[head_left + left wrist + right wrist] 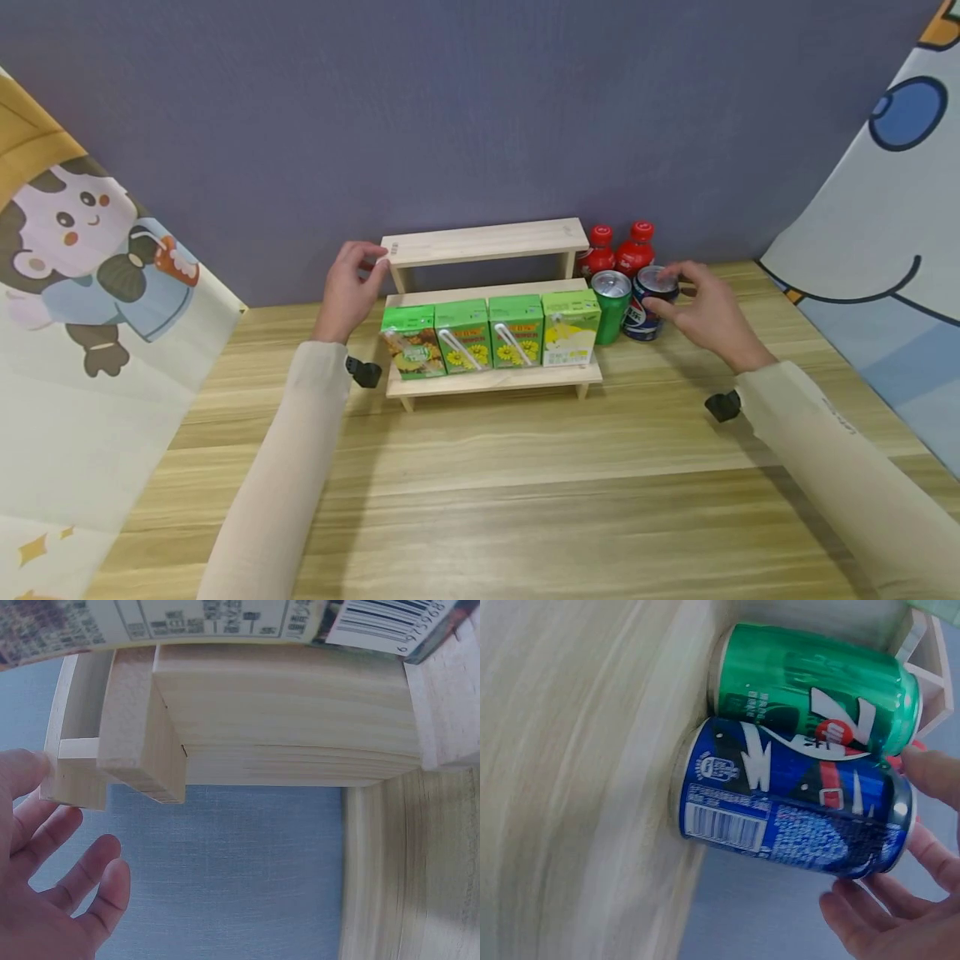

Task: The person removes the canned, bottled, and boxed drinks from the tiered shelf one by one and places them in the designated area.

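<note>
A two-tier wooden rack [487, 240] stands against the back wall, with several green drink cartons [463, 333] in a row on its lower shelf. My left hand [351, 283] pinches the left end of the upper shelf between thumb and forefinger; in the left wrist view its other fingers are loosely bent. To the right of the rack, my right hand [701, 308] grips a blue Pepsi can [795, 802] near its top, thumb on one side and fingers on the other. The can is upright, beside a green 7UP can [817, 690].
Two red-capped bottles [636, 246] stand behind the cans, partly hidden. The wooden tabletop [480, 492] extends in front of the rack. A grey-blue wall [480, 108] closes the back, and cartoon-printed panels [847, 217] flank both sides.
</note>
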Demonstrator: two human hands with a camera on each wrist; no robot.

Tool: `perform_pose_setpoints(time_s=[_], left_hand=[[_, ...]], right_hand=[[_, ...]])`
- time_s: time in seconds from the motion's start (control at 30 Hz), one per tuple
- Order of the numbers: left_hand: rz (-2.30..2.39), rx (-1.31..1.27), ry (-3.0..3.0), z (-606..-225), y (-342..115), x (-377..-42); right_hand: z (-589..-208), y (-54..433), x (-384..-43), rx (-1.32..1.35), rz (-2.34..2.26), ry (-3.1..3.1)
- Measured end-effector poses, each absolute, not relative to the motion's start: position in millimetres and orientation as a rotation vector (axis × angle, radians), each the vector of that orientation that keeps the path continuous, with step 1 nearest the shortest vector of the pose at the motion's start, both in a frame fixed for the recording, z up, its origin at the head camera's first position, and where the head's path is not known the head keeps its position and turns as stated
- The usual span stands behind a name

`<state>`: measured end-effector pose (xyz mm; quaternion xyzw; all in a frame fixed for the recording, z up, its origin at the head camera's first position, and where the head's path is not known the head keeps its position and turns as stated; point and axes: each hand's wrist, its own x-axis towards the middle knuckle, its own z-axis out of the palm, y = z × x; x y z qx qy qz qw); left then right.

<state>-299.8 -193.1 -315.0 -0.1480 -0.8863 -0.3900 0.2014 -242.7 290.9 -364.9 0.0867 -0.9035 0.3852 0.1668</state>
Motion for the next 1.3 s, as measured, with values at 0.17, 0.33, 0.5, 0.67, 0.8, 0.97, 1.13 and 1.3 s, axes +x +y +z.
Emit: perform_pose_setpoints(time_s=[0.17,0.33,0.5,0.67,0.8,0.97,1.13,1.3], left_hand=[[-1.083,-0.411,-2.476,-314.8,-192.4,-299.3],[-1.081,-0.413,-2.477,-314.4,-192.7,-299.4],[-1.075,-0.404,-2.487,-313.9,-192.7,-299.1],[-1.08,-0.392,-2.492,-313.4,-192.2,-299.6],[-1.088,-0.393,-2.49,-313.5,-192.3,-300.0],[-1.092,-0.399,-2.486,-314.6,-193.8,-299.7],[-1.097,-0.399,-2.486,-315.3,-194.2,-300.4],[-1.103,-0.387,-2.495,-315.5,-193.8,-300.6]], right_hand=[[-355.0,285.6,-238.1,0.272,1.069,-2.469],[-342.1,271.0,-227.5,0.372,1.046,-2.362],[-333.2,251.0,-216.5,0.61,1.036,-2.286],[-327.9,232.1,-207.7,0.79,1.071,-2.322],[-322.6,220.7,-204.7,0.866,1.046,-2.385],[-317.8,210.4,-208.2,0.947,0.999,-2.445],[-315.0,203.8,-213.4,0.984,0.991,-2.464],[-315.8,201.8,-219.4,1.0,0.977,-2.483]])
